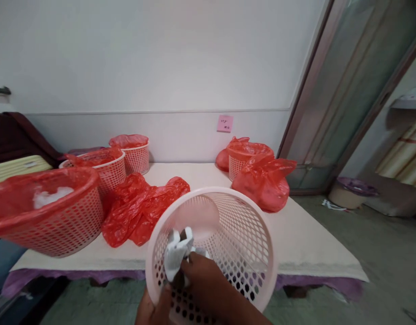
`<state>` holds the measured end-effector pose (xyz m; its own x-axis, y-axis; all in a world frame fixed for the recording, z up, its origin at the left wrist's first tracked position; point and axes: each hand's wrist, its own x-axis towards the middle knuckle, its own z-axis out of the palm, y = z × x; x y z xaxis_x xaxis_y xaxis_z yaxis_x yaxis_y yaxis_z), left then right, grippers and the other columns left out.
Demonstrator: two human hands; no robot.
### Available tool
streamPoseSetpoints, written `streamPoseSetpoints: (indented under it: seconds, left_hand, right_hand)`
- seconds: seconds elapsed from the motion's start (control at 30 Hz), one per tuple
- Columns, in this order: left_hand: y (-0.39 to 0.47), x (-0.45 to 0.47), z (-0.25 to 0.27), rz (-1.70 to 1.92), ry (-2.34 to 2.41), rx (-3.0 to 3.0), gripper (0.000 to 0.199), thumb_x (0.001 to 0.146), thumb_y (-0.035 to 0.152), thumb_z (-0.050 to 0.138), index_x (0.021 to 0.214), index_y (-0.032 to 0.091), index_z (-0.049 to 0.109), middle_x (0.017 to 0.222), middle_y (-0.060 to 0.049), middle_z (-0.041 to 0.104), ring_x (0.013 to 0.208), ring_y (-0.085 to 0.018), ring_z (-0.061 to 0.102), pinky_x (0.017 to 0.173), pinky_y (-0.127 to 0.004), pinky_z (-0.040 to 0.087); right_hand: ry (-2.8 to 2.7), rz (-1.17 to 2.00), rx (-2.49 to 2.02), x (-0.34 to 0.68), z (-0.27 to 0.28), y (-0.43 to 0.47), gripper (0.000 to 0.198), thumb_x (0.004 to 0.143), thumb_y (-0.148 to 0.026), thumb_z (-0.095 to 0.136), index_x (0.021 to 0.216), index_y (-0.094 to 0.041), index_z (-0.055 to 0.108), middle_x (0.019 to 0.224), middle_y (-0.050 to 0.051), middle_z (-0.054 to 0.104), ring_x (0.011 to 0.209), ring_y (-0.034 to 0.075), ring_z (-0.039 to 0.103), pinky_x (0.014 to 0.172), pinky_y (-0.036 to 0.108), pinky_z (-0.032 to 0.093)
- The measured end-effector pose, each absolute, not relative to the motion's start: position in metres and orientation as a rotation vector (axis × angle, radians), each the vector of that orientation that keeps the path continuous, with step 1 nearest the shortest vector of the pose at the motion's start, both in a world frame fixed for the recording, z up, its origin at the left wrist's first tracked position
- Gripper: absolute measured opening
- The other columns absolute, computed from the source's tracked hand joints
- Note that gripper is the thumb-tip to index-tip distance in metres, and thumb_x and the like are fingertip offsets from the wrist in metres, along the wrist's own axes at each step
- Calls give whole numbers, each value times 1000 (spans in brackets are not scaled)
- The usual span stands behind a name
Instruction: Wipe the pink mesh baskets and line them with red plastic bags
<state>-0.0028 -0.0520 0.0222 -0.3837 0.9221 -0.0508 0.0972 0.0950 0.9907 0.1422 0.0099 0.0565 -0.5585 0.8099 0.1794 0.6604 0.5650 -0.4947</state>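
A pale pink perforated plastic basket (243, 216) is tilted with its mouth toward me, above the front edge of the covered table. My left hand (154, 309) grips its lower left rim, thumb on the inner side. Inside the basket, my right hand (206, 275) is closed on a crumpled white and grey cloth (176, 253). The cloth bunches up against the basket's inner left wall, and its lower part is hidden by my hands. Just behind the basket lies a heap of loose red plastic bags (140, 210).
Baskets lined with red bags stand at left: a large one (59, 225) holding something white, a middle one (109, 174) and a small one (136, 158). A tied red bag (264, 185) and a lined basket (235, 164) sit at right. A bin (348, 194) stands on the floor.
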Motion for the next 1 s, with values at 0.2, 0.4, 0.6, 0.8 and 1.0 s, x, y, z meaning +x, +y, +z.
streamPoseSetpoints:
  seconds: [0.2,0.4,0.6,0.8,1.0]
  left_hand:
    - [-39,-21,26,1332,1501,1156,54,82,48,56,126,17,56,112,-11,70,118,-31,58,99,-43,47]
    - [-24,-24,55,1253,1590,1415,56,85,49,44,127,13,53,126,-14,63,121,-29,55,106,-42,39]
    - [-4,-49,75,1170,1658,1720,46,87,44,41,122,16,55,120,-12,66,113,-26,60,99,-39,45]
    - [9,-45,98,1026,1669,1819,42,89,46,38,116,20,57,111,-10,68,103,-27,63,94,-41,45]
    - [17,-31,122,993,1604,1821,36,89,47,41,105,20,58,104,-9,65,99,-27,60,89,-41,44]
  right_hand:
    - [-2645,134,-1722,189,57,13,23,85,-12,49,90,-9,72,97,20,67,100,34,59,87,48,43]
    - [-2749,392,-1453,180,51,-18,23,81,-22,60,102,-19,69,105,10,67,93,25,63,80,36,49]
    - [-2803,21,-1550,195,59,-23,18,87,-19,56,85,-16,73,91,12,68,93,31,62,86,49,47]
    - [-2759,-269,-1184,194,21,-36,18,81,-34,65,92,-20,69,80,7,67,75,25,62,70,41,49]
    - [-2617,-391,-1182,185,-4,-35,39,75,-32,65,109,-14,63,82,9,66,72,27,60,64,40,48]
